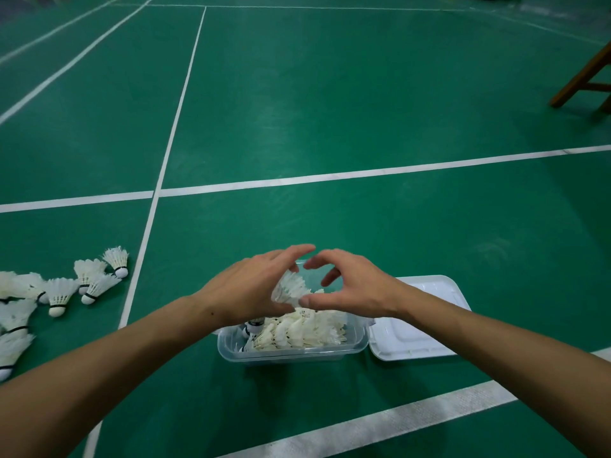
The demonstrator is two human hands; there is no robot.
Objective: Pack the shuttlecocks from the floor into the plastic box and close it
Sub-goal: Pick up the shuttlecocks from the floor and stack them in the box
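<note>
box (291, 353): clear glossy plastic | lid (426, 328): white matt plastic | shuttlecocks (59, 292): white feathers | floor (363, 110): green matt, textured

Clear plastic box (291, 353) on green floor, open, approx half full of white feather shuttlecocks (304, 332) lying jumbled. One more shuttlecock (290, 287) just above box, feathers up. White lid (420, 338) flat on floor, touching box's right side. Loose shuttlecocks (59, 292) scattered far left, well apart from box.
</note>
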